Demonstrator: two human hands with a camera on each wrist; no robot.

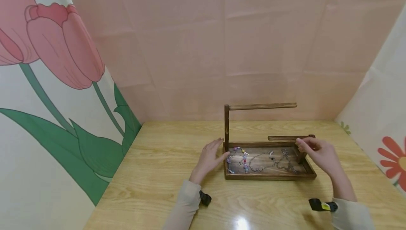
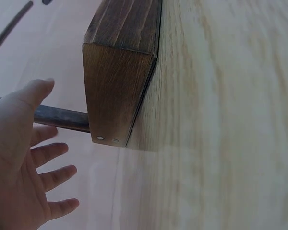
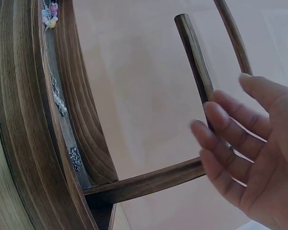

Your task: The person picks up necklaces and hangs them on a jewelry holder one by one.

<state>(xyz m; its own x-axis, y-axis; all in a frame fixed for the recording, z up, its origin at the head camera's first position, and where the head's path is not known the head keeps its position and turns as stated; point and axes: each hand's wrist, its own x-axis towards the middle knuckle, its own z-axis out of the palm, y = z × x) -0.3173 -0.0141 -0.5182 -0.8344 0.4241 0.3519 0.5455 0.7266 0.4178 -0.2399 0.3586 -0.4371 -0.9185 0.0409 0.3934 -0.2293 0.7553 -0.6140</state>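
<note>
A dark brown wooden jewelry stand (image 1: 269, 177) has a tray base, a tall left post (image 1: 226, 126) with a long upper bar (image 1: 263, 106), and a lower bar (image 1: 282, 138) on a short right post. Colorful beaded bracelets (image 1: 245, 163) lie at the tray's left; silver chains (image 1: 257, 169) lie in its middle and right. Beside the tray's left end is my left hand (image 1: 207, 157), its fingers spread around the tall post's foot in the left wrist view. My right hand (image 1: 320, 154) is at the short post, fingers loosely bent and thumb apart, with nothing between them in the right wrist view.
The stand sits on a light wood-grain table (image 1: 152, 173). A pink cloth backdrop (image 1: 184, 47) hangs behind it, with flower-printed sheets at left (image 1: 38, 159) and right (image 1: 380, 99). Black straps with small devices (image 1: 205, 198) are on both wrists.
</note>
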